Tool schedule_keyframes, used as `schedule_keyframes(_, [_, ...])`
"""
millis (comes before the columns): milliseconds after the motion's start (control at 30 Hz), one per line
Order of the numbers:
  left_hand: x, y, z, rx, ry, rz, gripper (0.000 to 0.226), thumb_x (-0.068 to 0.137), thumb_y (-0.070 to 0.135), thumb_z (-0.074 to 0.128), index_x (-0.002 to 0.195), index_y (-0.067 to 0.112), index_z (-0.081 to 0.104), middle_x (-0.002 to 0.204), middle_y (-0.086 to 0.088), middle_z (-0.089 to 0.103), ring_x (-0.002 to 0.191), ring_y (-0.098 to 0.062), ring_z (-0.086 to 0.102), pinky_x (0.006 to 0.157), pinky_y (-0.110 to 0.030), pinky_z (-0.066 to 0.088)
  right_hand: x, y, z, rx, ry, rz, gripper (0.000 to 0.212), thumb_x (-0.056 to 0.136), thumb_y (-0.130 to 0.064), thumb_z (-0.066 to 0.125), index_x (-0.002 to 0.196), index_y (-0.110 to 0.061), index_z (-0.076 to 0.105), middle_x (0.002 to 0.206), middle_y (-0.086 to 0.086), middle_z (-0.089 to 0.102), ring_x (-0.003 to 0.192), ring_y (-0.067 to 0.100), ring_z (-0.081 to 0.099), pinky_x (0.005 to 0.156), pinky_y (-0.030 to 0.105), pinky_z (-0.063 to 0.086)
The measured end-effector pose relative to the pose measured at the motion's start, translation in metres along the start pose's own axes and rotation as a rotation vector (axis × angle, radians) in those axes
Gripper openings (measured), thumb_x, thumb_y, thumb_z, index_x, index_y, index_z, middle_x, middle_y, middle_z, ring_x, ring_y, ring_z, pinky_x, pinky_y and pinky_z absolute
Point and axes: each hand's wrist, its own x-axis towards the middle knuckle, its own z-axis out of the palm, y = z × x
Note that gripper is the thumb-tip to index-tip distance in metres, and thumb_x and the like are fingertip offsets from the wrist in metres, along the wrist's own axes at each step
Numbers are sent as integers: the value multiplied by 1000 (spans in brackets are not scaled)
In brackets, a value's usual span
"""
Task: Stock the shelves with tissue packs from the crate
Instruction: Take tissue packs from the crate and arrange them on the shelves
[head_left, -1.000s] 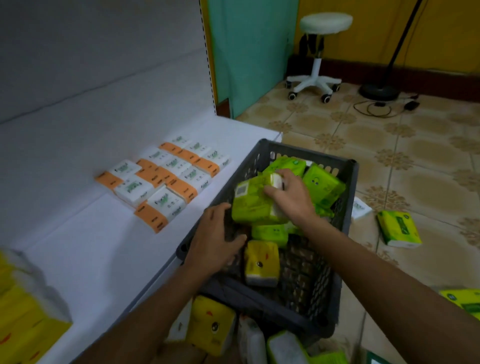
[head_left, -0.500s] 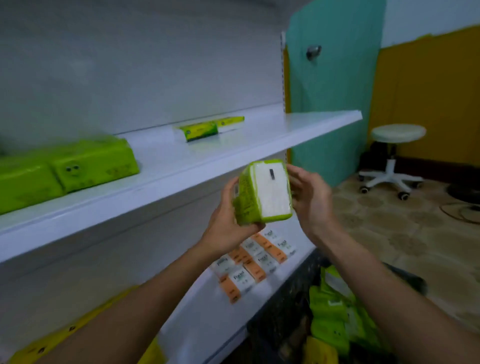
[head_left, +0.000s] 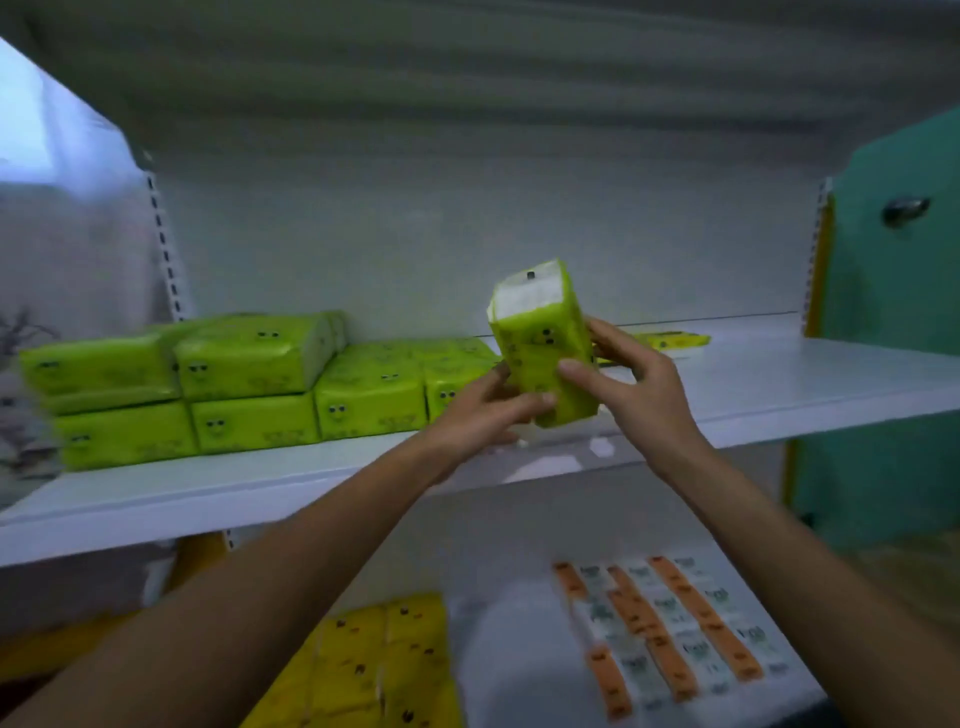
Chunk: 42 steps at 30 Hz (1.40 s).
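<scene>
A green tissue pack with a white end stands tilted, nearly upright, over the front of the white upper shelf. My left hand grips its lower left side and my right hand grips its right side, fingers curled round it. Several green tissue packs are stacked in two layers on the shelf to the left, the nearest right beside the held pack. The crate is out of view.
A thin yellow-green pack lies at the back of the upper shelf on the right. On the lower shelf lie yellow tissue packs and several small orange-and-white packs. A teal panel borders the shelving on the right.
The green pack was lifted out of the crate with both hands and carried up to the upper shelf. My view has swung from the crate to the shelf front.
</scene>
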Motion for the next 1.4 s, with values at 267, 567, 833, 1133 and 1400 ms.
schedule_keyframes(267, [-36, 21, -104, 168, 546, 228, 94, 55, 30, 87, 128, 51, 31, 115, -6, 57, 104, -21, 61, 83, -42, 55, 27, -23, 99, -262, -12, -355, 44, 69, -15, 81, 111, -14, 68, 126, 6, 59, 117, 17, 48, 101, 22, 34])
schedule_keyframes(567, [-23, 21, -169, 2, 620, 273, 54, 74, 17, 75, 120, 26, 49, 114, -16, 61, 103, -25, 63, 86, -43, 54, 64, -30, 153, 139, -189, -126, 62, 72, -10, 78, 124, -34, 54, 119, -10, 61, 106, 6, 61, 94, 31, 50])
schedule_keyframes(833, [-5, 9, -214, 634, 585, 341, 55, 78, 29, 72, 126, 17, 49, 128, -2, 49, 109, -12, 51, 91, -33, 48, 116, -7, 180, -83, -10, -162, 63, 72, -3, 75, 129, -23, 55, 123, -5, 57, 112, 4, 50, 91, 10, 38])
schedule_keyframes(1133, [7, 14, -257, 1044, 345, 160, 50, 79, 40, 68, 123, 23, 51, 125, -2, 51, 113, -17, 49, 94, -32, 41, 167, 39, 219, -339, -244, 182, 62, 71, -4, 77, 129, -15, 56, 137, 12, 49, 125, 27, 46, 99, 22, 35])
schedule_keyframes(1400, [-9, 5, -258, 1148, 336, 169, 51, 79, 58, 58, 121, 30, 50, 122, 7, 52, 110, -11, 47, 84, -23, 36, 192, 60, 246, -524, -268, 288, 66, 81, -2, 64, 140, -9, 35, 131, 20, 49, 121, 34, 45, 95, 32, 42])
